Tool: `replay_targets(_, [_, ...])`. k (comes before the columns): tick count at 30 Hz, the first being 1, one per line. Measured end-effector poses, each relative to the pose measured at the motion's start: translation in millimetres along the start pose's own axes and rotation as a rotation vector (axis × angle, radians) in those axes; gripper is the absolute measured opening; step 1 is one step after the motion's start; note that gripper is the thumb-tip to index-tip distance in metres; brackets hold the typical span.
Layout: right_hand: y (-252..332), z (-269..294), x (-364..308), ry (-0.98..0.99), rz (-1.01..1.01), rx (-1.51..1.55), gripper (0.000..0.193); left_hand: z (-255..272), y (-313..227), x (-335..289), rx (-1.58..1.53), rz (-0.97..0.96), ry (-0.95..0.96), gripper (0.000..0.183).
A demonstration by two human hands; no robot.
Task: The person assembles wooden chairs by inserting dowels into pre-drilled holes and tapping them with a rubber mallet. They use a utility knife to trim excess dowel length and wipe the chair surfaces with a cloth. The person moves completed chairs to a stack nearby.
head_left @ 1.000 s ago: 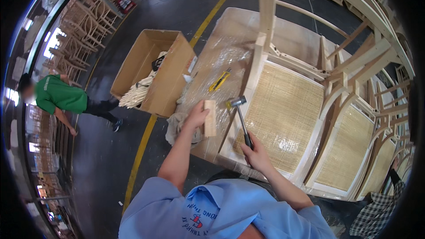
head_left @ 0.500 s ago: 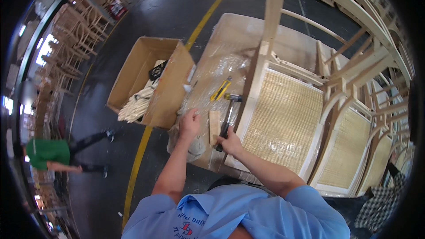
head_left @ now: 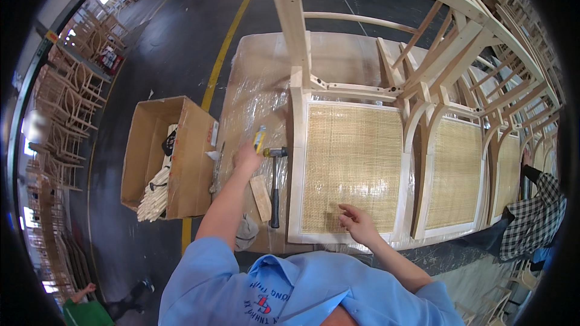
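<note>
My left hand [head_left: 246, 158] is closed on a yellow utility knife [head_left: 260, 138] over the plastic-wrapped surface; its fingertips are partly hidden. Beside that hand lies a hammer [head_left: 275, 190] with a dark handle, its head toward the far side. A small wooden block [head_left: 261, 198] sits just left of the hammer handle. My right hand [head_left: 359, 224] is empty, fingers loosely bent and apart, above the near part of a woven cane panel [head_left: 353, 169] in a pale wooden chair frame [head_left: 296, 127]. Whether it touches the cane cannot be seen.
A cardboard box [head_left: 190, 163] holding pale wooden sticks [head_left: 158, 196] and gloves-like cloth stands at left. More chairs with cane panels [head_left: 457, 172] line up rightward. A person in a checked sleeve [head_left: 531, 217] works at far right; a person in green [head_left: 87, 313] is at lower left.
My right hand has let go of the hammer and moved right over the cane panel. My left hand has reached forward to the utility knife. The view has swung right.
</note>
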State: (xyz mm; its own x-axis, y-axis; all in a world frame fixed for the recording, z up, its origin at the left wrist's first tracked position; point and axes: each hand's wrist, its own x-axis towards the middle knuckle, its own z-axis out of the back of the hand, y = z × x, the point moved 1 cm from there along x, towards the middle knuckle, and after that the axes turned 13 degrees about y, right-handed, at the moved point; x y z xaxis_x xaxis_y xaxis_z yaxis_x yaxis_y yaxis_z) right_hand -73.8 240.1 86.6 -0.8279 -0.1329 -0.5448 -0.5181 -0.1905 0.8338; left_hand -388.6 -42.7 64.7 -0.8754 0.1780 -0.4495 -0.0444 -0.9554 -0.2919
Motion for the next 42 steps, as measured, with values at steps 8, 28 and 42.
replay_targets(8, [44, -4, 12, -0.028, 0.188, 0.323, 0.043, -34, -68, -129, -0.573, -0.316, -0.009, 0.044])
replay_targets(28, [-3, 83, -28, -0.179, 0.212, 0.686, 0.018, 2, -225, 12, -0.236, -0.461, -0.099, 0.037])
replay_targets(42, [-52, 114, -40, -0.252, 0.151, 0.640, 0.032, -14, -266, 87, -0.264, -0.388, 0.111, 0.018])
